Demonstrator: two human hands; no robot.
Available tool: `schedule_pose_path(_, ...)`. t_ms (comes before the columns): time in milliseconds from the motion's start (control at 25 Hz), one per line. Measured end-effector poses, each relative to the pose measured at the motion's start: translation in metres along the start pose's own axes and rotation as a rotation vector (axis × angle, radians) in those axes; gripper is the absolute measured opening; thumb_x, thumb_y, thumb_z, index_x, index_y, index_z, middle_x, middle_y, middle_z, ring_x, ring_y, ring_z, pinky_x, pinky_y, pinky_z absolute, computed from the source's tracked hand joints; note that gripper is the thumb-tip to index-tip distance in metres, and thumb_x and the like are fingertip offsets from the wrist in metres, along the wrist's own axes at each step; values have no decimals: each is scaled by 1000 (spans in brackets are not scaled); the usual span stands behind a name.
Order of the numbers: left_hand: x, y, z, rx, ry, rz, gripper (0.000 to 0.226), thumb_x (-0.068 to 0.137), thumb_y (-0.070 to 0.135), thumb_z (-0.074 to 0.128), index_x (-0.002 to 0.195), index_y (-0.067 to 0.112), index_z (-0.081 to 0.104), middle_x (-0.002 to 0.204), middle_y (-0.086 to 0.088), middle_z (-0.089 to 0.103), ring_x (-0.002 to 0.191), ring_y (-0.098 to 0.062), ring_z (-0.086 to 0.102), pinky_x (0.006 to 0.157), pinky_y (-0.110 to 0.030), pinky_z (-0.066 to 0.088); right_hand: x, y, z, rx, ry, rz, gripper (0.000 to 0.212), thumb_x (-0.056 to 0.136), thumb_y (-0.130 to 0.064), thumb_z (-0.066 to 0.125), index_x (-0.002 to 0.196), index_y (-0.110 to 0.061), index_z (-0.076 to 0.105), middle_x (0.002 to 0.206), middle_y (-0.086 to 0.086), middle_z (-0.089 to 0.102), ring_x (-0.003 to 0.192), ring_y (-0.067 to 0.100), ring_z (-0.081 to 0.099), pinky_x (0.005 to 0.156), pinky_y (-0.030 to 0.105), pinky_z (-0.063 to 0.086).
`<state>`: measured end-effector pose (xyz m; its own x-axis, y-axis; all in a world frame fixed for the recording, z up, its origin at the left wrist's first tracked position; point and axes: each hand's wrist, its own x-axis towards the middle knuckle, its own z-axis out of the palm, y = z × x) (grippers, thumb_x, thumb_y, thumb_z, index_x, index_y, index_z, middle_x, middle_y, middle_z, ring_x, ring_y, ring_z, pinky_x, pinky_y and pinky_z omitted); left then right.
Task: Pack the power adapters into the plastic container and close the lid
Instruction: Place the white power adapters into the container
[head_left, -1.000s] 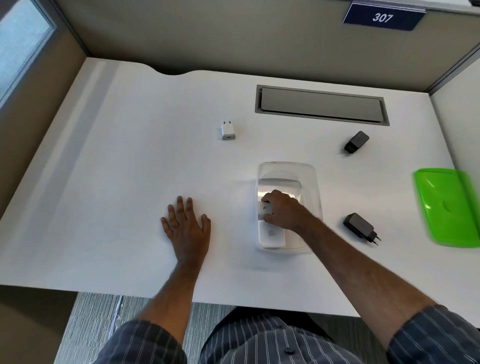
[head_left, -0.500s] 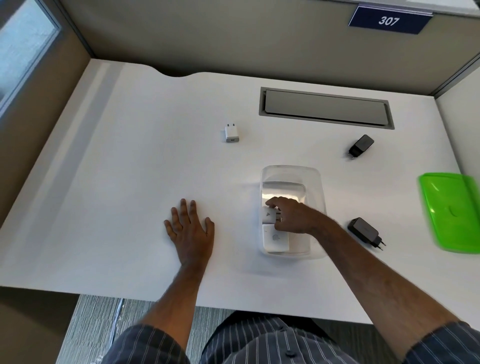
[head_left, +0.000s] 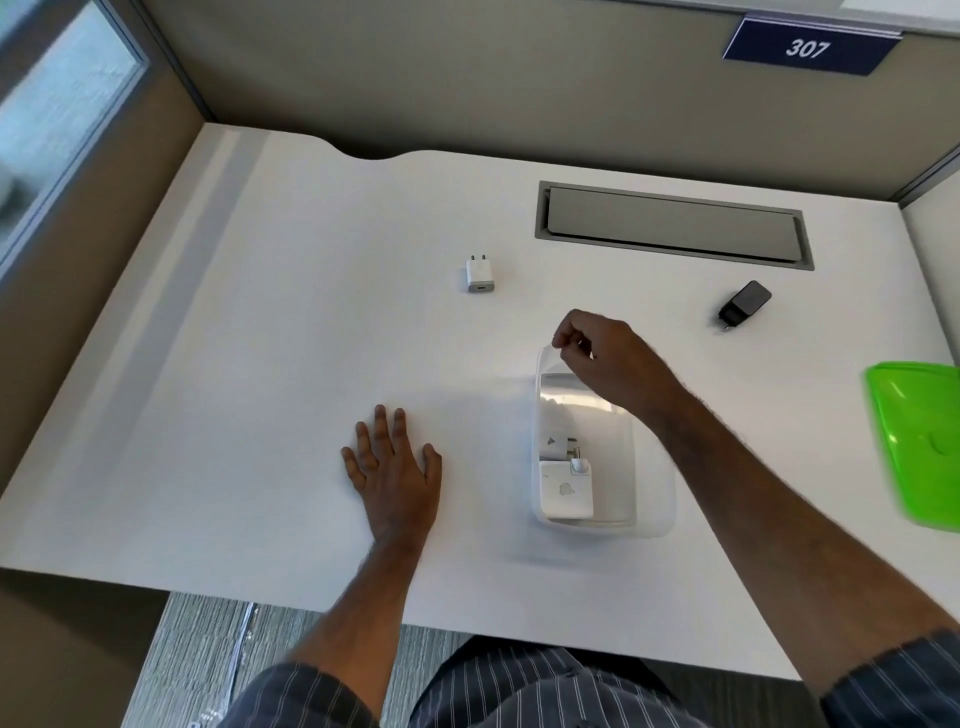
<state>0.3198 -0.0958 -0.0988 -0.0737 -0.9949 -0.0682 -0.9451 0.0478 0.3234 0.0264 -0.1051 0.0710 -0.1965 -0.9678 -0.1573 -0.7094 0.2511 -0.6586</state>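
Note:
A clear plastic container (head_left: 653, 501) stands right of the desk's middle. Two white adapters lie in its near-left part: a large square adapter (head_left: 565, 492) and a smaller plug adapter (head_left: 555, 445) just beyond it. My right hand (head_left: 605, 358) hovers over the container's far end with fingers curled and nothing in them. My left hand (head_left: 395, 467) rests flat on the desk, left of the container. A small white adapter (head_left: 480, 274) lies farther back. A black adapter (head_left: 744, 304) lies at the back right. The green lid (head_left: 919, 441) sits at the right edge.
A grey cable hatch (head_left: 670, 226) is set into the white desk (head_left: 260, 364) at the back. Beige partition walls close off the back and both sides. My right forearm crosses the desk to the right of the container and hides what lies under it.
My right hand let go of the smaller white adapter inside the container, then rose out to the far end with curled fingers. The left hand stayed flat.

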Motion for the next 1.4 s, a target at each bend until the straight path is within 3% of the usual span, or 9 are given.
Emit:
schedule_pose_path(200, 1, 2, -2, 2, -3, -8, 69, 96, 45, 39, 160, 20, 29, 171, -5, 21, 158, -33, 15, 126, -59, 10, 54, -9, 12, 54, 16, -75, 7, 90, -18, 57, 92, -21, 63, 83, -9, 63, 69, 8, 53, 64, 21, 41)
schedule_pose_path(360, 0, 4, -3, 8, 6, -12, 69, 96, 44, 40, 160, 20, 29, 171, -5, 21, 158, -33, 15, 127, -58, 10, 104, -5, 33, 84, 26, -10, 7, 90, -26, 58, 93, -21, 62, 83, -6, 63, 69, 10, 52, 64, 26, 41)
schedule_pose_path(440, 1, 4, -3, 8, 15, -9, 68, 96, 43, 44, 160, 20, 31, 171, -5, 22, 158, -33, 16, 127, -57, 11, 130, -1, 46, 51, -20, 58, 18, 90, -29, 61, 104, -18, 59, 94, 4, 65, 77, 15, 56, 65, 29, 42)
schedule_pose_path(560, 2, 4, -3, 14, 30, -15, 68, 96, 40, 49, 159, 19, 33, 170, -6, 24, 158, -33, 18, 127, -57, 12, 159, -1, 69, -109, -111, 127, 42, 90, -34, 63, 127, -18, 48, 120, 13, 55, 105, 31, 58, 81, 34, 46)
schedule_pose_path(760, 2, 4, -2, 10, 37, -14, 68, 96, 40, 51, 159, 19, 34, 171, -5, 23, 159, -32, 16, 127, -57, 12, 192, -12, 93, -346, -86, 101, 55, 91, -38, 60, 140, -27, 37, 130, 16, 44, 113, 42, 54, 81, 41, 46)
schedule_pose_path(920, 3, 2, 0, 5, 34, -21, 70, 95, 40, 51, 160, 20, 33, 171, -4, 21, 159, -32, 14, 127, -56, 10, 208, -11, 102, -392, -158, 107, 52, 92, -37, 59, 139, -27, 40, 134, 14, 40, 119, 41, 48, 81, 41, 46)
schedule_pose_path(1160, 2, 2, 2, 4, 53, -24, 70, 95, 39, 53, 159, 19, 35, 171, -5, 23, 159, -32, 15, 126, -58, 13, 212, -6, 108, -405, -61, 36, 42, 91, -23, 63, 129, -23, 45, 127, 12, 45, 113, 39, 51, 72, 40, 44)
schedule_pose_path(1400, 2, 3, 1, 10, 47, -34, 69, 95, 39, 52, 159, 20, 35, 171, -4, 23, 159, -31, 15, 127, -57, 12, 210, -3, 94, -265, -98, 25, 46, 91, -29, 66, 132, -24, 46, 126, 11, 47, 107, 37, 57, 82, 41, 49)
